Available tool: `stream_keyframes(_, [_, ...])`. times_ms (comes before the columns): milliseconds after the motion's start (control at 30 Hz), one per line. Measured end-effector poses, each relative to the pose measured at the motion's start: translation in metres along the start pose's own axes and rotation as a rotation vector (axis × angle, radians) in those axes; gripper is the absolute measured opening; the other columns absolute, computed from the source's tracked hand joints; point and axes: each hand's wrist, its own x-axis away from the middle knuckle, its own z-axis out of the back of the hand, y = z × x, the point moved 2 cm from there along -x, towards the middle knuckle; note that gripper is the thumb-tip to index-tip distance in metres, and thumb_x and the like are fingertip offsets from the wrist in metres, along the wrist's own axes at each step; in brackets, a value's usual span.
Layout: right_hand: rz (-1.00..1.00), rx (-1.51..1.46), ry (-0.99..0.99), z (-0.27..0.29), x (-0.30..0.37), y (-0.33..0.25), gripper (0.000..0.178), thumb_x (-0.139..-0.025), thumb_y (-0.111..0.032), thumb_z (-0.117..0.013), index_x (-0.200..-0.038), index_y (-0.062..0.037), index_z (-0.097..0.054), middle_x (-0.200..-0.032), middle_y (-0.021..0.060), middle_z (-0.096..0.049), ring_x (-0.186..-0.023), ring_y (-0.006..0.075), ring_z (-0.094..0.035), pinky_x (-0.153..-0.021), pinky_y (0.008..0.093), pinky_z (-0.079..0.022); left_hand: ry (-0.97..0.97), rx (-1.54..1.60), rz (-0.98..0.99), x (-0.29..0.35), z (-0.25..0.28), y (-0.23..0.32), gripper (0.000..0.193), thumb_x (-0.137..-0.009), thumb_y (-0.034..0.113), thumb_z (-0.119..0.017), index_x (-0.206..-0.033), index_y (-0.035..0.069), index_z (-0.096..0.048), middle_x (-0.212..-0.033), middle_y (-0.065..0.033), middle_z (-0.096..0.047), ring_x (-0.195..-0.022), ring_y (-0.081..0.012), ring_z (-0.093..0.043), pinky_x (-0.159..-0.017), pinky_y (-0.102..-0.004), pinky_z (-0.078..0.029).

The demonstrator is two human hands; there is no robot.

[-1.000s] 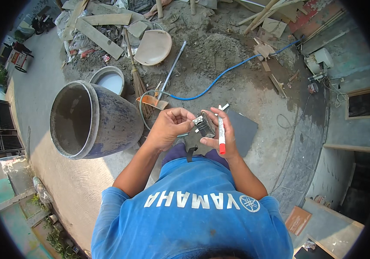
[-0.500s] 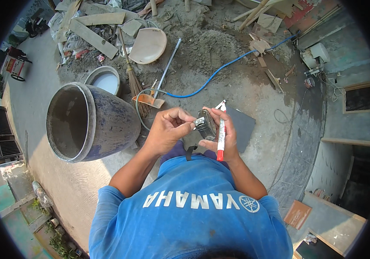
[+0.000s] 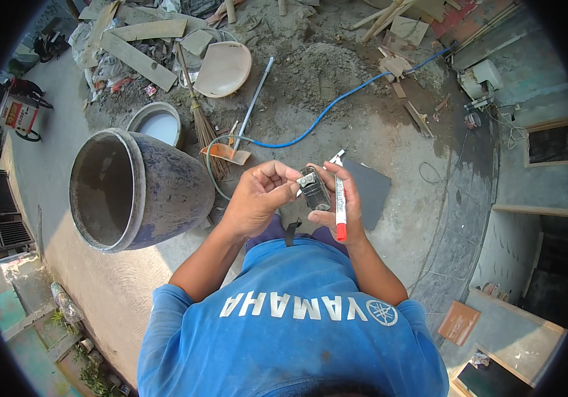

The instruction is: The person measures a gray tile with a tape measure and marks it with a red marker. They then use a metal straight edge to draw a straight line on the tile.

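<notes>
In front of my waist, my right hand (image 3: 353, 210) is closed around a tape measure (image 3: 317, 192) with a dark, partly see-through case. A white marker with a red end (image 3: 341, 202) is also held in this hand, lying along the fingers and pointing toward my body. My left hand (image 3: 255, 201) pinches the metal end hook (image 3: 306, 180) of the tape between thumb and index finger, close to the case. Hardly any blade shows between hook and case. Beyond my right hand, a dark grey flat sheet (image 3: 369, 195) lies on the ground.
A large barrel-shaped pot (image 3: 175, 192) lies tipped at my left, beside a bucket of whitish liquid (image 3: 160, 126). Further off are a straw broom (image 3: 199, 122), an orange dustpan (image 3: 226, 154), a blue hose (image 3: 310, 134) and a sand heap (image 3: 324, 73). A cart (image 3: 19, 116) stands far left.
The tape measure has turned slightly in my hands, and the marker's red end has shifted a little. Both hands keep their grip. At the far left, the cart has come further into view.
</notes>
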Motion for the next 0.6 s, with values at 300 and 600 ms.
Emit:
stream_keyframes(300, [0.085,0.116,0.018,0.0071,0.0057,0.0050,0.097,-0.064,-0.012,-0.091,-0.140,-0.0014,-0.031,-0.142,0.0211,-0.042,-0.130,0.0258,-0.046,-0.109,0.0373,-0.040,0.002,-0.127,-0.029,-0.0046,-0.0025,-0.0073,0.011,-0.087,0.005,-0.068,-0.095,0.001,-0.061,-0.089,-0.0025,-0.063,-0.081,-0.0062,-0.058,-0.074,-0.0219,-0.047])
stream_keyframes(600, [0.150,0.295,0.007,0.0046,0.0010,0.0018,0.096,-0.062,-0.009,-0.090,-0.139,-0.0037,-0.034,-0.143,0.0202,-0.043,-0.130,0.0262,-0.047,-0.109,0.0384,-0.038,0.106,-0.394,-0.190,-0.0001,-0.0029,-0.0019,0.009,-0.085,0.000,-0.067,-0.094,0.000,-0.064,-0.089,-0.0017,-0.060,-0.083,-0.0071,-0.055,-0.075,-0.0225,-0.045])
